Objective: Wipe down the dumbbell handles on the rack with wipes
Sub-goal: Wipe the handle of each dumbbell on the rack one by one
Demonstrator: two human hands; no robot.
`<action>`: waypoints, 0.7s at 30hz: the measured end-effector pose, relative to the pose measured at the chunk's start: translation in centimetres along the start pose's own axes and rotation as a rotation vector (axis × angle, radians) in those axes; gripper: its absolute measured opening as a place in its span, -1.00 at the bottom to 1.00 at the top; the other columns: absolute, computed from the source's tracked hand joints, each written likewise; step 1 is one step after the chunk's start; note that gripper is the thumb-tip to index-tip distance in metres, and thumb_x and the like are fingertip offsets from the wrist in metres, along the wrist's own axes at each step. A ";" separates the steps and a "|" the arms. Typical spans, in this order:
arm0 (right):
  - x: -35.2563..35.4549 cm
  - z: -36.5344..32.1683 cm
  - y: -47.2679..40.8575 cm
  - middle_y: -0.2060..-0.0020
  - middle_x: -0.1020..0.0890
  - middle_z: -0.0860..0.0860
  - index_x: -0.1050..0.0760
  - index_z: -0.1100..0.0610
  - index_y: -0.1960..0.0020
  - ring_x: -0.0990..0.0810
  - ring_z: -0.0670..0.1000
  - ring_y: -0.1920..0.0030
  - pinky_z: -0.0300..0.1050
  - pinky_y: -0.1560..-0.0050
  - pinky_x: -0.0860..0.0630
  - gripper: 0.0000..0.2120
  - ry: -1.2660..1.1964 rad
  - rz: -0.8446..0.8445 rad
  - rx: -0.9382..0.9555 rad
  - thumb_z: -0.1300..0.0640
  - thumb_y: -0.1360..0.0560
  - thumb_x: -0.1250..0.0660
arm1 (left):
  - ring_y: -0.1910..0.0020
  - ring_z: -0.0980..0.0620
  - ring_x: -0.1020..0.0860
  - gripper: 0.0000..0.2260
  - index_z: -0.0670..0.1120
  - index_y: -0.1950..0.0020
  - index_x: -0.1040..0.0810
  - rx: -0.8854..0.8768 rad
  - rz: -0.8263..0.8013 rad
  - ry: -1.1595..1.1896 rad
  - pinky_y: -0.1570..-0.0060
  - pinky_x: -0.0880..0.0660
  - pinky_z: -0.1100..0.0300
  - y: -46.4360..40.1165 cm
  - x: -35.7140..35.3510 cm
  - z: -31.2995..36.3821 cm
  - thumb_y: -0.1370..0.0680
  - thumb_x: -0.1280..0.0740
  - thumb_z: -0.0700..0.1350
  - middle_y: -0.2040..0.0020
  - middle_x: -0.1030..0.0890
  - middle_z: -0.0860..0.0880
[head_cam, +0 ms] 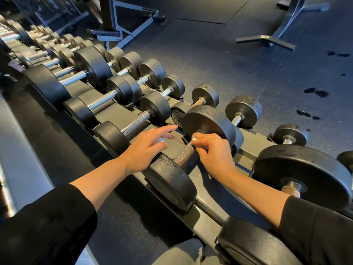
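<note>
A black dumbbell lies on the rack right in front of me, its knurled handle bare between the two heads. My right hand pinches a small white wipe against the far end of that handle, next to the far head. My left hand hovers just left of the handle, index finger stretched out, with the other fingers curled round a small white object that looks like a bottle.
Several more dumbbells line the rack off to the far left, and a large one sits to the right. Bench frames stand on the dark rubber floor, which has wet spots.
</note>
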State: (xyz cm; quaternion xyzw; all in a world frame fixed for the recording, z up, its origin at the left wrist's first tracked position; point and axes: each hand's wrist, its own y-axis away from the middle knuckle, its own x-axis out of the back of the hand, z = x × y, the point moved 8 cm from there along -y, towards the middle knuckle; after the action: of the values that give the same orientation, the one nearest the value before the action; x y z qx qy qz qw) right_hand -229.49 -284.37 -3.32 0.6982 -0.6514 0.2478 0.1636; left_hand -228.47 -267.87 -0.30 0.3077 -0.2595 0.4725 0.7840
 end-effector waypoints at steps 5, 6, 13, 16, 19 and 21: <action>-1.5 -1.2 1.7 -0.09 -0.64 -0.01 -0.65 0.15 -0.04 -0.51 -0.12 -0.17 -0.25 -0.28 -0.39 -0.78 -0.127 -0.116 0.041 0.35 -0.46 -0.36 | -0.26 0.20 -0.40 -0.51 0.28 -0.37 -0.28 0.014 -0.010 -0.016 -0.35 -0.27 -0.02 0.1 0.0 0.3 -0.43 -0.05 0.20 -0.20 -0.53 0.16; -2.2 -1.5 2.1 -0.10 -0.64 -0.01 -0.65 0.14 -0.05 -0.51 -0.14 -0.18 -0.22 -0.28 -0.42 -0.77 -0.159 -0.177 0.048 0.35 -0.46 -0.36 | -0.26 0.19 -0.41 -0.51 0.27 -0.37 -0.28 0.013 -0.012 -0.018 -0.35 -0.28 -0.03 0.1 0.0 0.4 -0.43 -0.05 0.19 -0.20 -0.53 0.15; -2.8 -2.2 2.0 -0.04 -0.67 0.01 -0.66 0.17 -0.01 -0.55 -0.35 0.05 -0.53 -0.06 -0.40 -0.75 -0.357 -0.295 0.009 0.41 -0.45 -0.31 | -0.24 0.17 -0.42 -0.47 0.20 -0.42 -0.32 0.007 -0.026 -0.032 -0.32 -0.31 -0.03 0.2 0.0 0.8 -0.44 -0.07 0.18 -0.19 -0.54 0.14; -0.5 -1.2 -0.5 -0.04 -0.66 0.06 -0.65 0.19 -0.03 -0.56 -0.21 0.03 -0.59 -0.04 -0.33 -0.77 -0.189 -0.031 0.003 0.38 -0.49 -0.29 | -0.23 0.18 -0.42 -0.48 0.17 -0.42 -0.32 0.006 -0.058 -0.029 -0.31 -0.32 -0.01 0.2 -0.2 0.8 -0.45 -0.08 0.16 -0.19 -0.53 0.14; -1.6 -0.1 -2.7 -0.18 -0.59 0.04 -0.59 0.11 -0.17 -0.51 -0.04 -0.21 -0.24 -0.26 -0.37 -0.72 0.172 -0.152 0.033 0.30 -0.51 -0.29 | -0.25 0.21 -0.39 -0.53 0.19 -0.42 -0.29 0.005 -0.107 -0.022 -0.35 -0.27 0.03 0.0 -0.7 1.0 -0.49 -0.09 0.07 -0.21 -0.50 0.17; -2.6 0.4 -3.1 -0.17 -0.59 0.01 -0.56 0.03 -0.21 -0.51 0.01 -0.21 -0.08 -0.25 -0.44 -0.67 0.299 -0.239 0.034 0.27 -0.49 -0.31 | -0.27 0.22 -0.36 -0.52 0.20 -0.43 -0.25 -0.018 -0.159 -0.003 -0.36 -0.23 0.07 -0.1 -1.1 1.1 -0.49 -0.07 0.05 -0.23 -0.47 0.20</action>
State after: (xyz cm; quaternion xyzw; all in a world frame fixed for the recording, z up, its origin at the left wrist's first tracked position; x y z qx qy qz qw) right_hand -226.41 -282.09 -4.81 0.7286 -0.5279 0.3387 0.2751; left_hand -228.94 -269.38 -0.30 0.3209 -0.2399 0.4058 0.8214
